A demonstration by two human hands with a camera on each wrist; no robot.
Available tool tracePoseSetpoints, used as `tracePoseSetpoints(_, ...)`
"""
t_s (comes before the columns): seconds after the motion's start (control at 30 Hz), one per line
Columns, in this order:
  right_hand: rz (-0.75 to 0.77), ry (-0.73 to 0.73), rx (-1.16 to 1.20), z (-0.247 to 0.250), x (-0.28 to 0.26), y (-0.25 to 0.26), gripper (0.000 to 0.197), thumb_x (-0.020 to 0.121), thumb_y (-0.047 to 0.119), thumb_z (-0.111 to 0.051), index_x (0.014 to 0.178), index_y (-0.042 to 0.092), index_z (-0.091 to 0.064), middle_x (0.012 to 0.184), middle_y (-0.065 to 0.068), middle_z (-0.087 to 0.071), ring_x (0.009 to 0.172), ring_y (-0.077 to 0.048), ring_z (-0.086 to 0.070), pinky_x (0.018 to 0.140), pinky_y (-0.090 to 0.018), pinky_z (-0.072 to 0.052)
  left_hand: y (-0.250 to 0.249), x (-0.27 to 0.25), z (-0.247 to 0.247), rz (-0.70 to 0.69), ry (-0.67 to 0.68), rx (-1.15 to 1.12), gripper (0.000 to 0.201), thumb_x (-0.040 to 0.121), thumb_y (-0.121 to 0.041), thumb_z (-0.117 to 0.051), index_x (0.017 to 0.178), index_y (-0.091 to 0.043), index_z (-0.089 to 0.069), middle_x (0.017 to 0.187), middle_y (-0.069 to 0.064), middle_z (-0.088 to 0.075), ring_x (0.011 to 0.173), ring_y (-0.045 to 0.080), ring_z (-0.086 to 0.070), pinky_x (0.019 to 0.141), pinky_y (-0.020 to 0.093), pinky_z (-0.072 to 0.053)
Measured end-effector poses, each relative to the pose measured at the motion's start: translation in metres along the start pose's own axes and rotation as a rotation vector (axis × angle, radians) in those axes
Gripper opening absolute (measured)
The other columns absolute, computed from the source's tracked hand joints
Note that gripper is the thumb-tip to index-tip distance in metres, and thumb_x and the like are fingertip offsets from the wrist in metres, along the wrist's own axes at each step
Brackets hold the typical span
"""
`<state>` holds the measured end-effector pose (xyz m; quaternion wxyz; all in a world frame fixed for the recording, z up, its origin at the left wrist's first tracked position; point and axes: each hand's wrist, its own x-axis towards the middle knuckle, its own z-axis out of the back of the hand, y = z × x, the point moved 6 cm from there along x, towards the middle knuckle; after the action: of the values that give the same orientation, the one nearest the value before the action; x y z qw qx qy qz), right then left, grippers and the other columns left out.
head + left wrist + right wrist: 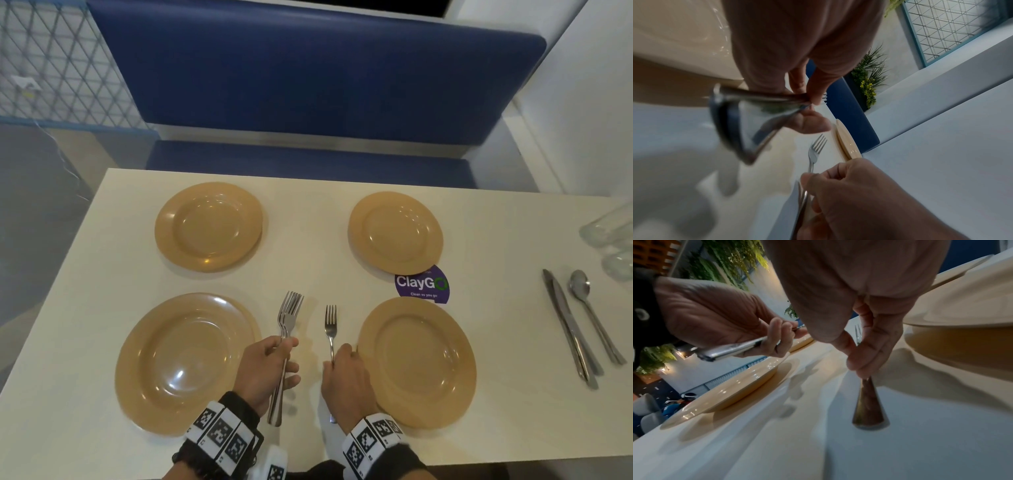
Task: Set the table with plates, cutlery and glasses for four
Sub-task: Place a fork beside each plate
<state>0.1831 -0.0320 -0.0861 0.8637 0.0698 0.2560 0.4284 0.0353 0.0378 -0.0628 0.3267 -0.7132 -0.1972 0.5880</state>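
Several tan plates sit on the white table (308, 240): far left (208, 226), far right (395, 233), near left (185, 363), near right (416, 361). My left hand (265, 370) grips a bundle of forks (289, 313) by the handles, tines pointing away, between the two near plates. My right hand (342, 377) pinches the handle of a single fork (331, 325) that lies just left of the near right plate. In the right wrist view the single fork's handle (868, 405) rests on the table under my fingertips (863, 369).
Knives (568, 329) and a spoon (591, 311) lie at the table's right side. Clear glasses (609, 236) stand at the right edge. A purple ClayGo sticker (423, 286) lies between the right plates. A blue bench (308, 85) runs behind the table.
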Motion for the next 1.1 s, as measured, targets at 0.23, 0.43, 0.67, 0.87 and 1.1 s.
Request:
tracePoseSetpoints(0.23, 0.038, 0.002, -0.055, -0.003, -0.002, 0.000, 0.017, 0.103, 0.026, -0.040, 0.114, 0.015, -0.047, 0.107, -0.001, -0.060, 0.086, -0.015, -0.062, 0.067, -0.023, -0.045, -0.002, 0.002, -0.002, 0.001, 0.003, 0.005, 0.018, 0.098, -0.018, -0.060, 0.105, -0.006, -0.072, 0.083, 0.012, -0.057, 0.073, 0.023, -0.062, 0.074, 0.040, -0.061)
tracePoseSetpoints(0.43, 0.068, -0.020, 0.291, 0.036, -0.003, 0.018, 0.023, 0.100, 0.043, -0.045, 0.099, 0.022, -0.055, 0.087, 0.009, -0.060, 0.078, -0.007, -0.059, 0.073, -0.028, -0.052, -0.001, 0.001, -0.001, 0.030, 0.025, -0.043, 0.017, 0.096, -0.016, -0.065, 0.101, -0.004, -0.075, 0.078, 0.012, -0.059, 0.071, 0.023, -0.064, 0.076, 0.043, -0.062)
tracePoseSetpoints(0.67, 0.160, 0.372, 0.684, 0.052, -0.010, 0.064, 0.022, 0.090, 0.037, -0.069, 0.087, 0.015, -0.068, 0.080, -0.004, -0.071, 0.052, -0.010, -0.066, 0.050, -0.020, -0.051, -0.008, -0.019, 0.008, 0.102, -0.003, -0.056, 0.012, 0.090, -0.017, -0.070, 0.081, -0.010, -0.072, 0.081, 0.011, -0.068, 0.076, 0.020, -0.063, 0.067, 0.034, -0.053)
tracePoseSetpoints(0.87, 0.369, 0.468, 0.495, 0.044, -0.027, 0.097, 0.015, 0.087, 0.030, -0.072, 0.075, 0.021, -0.068, 0.075, 0.000, -0.071, 0.065, -0.009, -0.069, 0.063, -0.026, -0.058, -0.005, -0.046, 0.044, 0.033, -0.147, -0.140, 0.022, 0.088, -0.023, -0.074, 0.095, -0.002, -0.072, 0.085, 0.013, -0.068, 0.074, 0.022, -0.063, 0.068, 0.036, -0.054)
tracePoseSetpoints(1.1, 0.314, 0.600, 0.635, 0.021, -0.041, 0.151, 0.019, 0.085, 0.016, -0.074, 0.081, 0.000, -0.067, 0.079, -0.014, -0.071, 0.066, -0.017, -0.073, 0.063, -0.034, -0.063, -0.008, -0.071, 0.097, -0.106, -0.329, -0.139, 0.027, 0.097, -0.022, -0.063, 0.093, 0.003, -0.070, 0.073, 0.011, -0.068, 0.060, 0.018, -0.064, 0.054, 0.030, -0.052)
